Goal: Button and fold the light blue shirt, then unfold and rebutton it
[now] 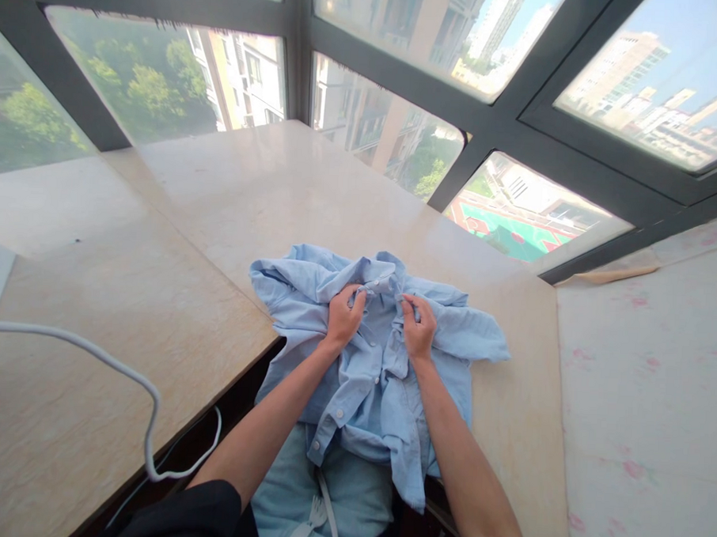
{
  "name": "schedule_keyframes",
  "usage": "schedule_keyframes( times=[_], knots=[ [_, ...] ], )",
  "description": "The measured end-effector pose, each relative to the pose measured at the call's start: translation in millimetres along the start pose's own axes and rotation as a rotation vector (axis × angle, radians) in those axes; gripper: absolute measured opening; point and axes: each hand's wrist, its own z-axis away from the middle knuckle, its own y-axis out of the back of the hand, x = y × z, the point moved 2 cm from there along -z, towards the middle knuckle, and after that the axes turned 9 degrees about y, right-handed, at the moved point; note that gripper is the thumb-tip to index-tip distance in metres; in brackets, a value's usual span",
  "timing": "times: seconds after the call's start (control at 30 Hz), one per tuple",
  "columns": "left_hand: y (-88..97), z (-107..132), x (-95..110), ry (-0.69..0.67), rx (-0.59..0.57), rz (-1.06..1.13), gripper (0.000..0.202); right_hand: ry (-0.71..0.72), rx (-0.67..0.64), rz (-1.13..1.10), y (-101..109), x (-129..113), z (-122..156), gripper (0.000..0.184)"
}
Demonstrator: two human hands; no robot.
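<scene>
A light blue button-up shirt (365,380) lies crumpled on a beige stone sill (248,200), its lower part hanging over the near edge. My left hand (343,317) is closed on the shirt's front edge just below the collar. My right hand (418,328) pinches the opposite front edge beside it. The two hands are close together at the neckline, with the collar (375,281) bunched just beyond them. Both forearms reach forward over the shirt's body.
Large dark-framed windows (394,135) wrap behind the sill. A white cable (122,377) curves over the left sill and down its edge. A white floral-patterned surface (650,392) lies to the right. More light blue cloth (318,496) with white straps sits below.
</scene>
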Motion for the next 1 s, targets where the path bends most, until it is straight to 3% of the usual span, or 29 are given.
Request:
schedule_keyframes(
  times=[0.17, 0.27, 0.33, 0.4, 0.47, 0.57, 0.7, 0.83, 0.9, 1.0],
  knots=[
    [6.9, -7, -7, 0.110, 0.128, 0.100, 0.031, -0.244, 0.225, -0.021, 31, 28, -10, 0.027],
    [13.3, -17, -15, 0.166, 0.164, 0.209, 0.030, -0.454, 0.463, -0.153, 71, 62, -24, 0.027],
    [19.8, -29, -18, 0.228, 0.181, 0.332, 0.026, -0.692, 0.635, -0.297, 102, 87, -32, 0.027],
    [28.0, -46, -15, 0.316, 0.200, 0.449, 0.023, -0.768, 0.660, -0.333, 129, 105, -43, 0.026],
    [38.2, -66, -4, 0.393, 0.238, 0.527, 0.020, -0.817, 0.648, -0.367, 149, 116, -53, 0.028],
    [55.3, -96, 29, 0.433, 0.293, 0.626, 0.016, -0.843, 0.630, -0.412, 162, 120, -66, 0.028],
    [72.0, -118, 81, 0.261, 0.267, 0.514, 0.017, -0.848, 0.602, -0.485, 153, 108, -74, 0.027],
    [63.2, -107, 109, 0.051, 0.005, 0.122, 0.022, -0.871, 0.495, -0.581, 135, 80, -68, 0.033],
    [51.0, -91, 108, -0.032, -0.163, -0.140, 0.036, -0.884, 0.328, -0.643, 128, 60, -61, 0.036],
    [32.7, -55, 92, -0.105, -0.432, -0.495, 0.074, -0.883, 0.001, -0.634, 126, 33, -46, 0.045]
  ],
)
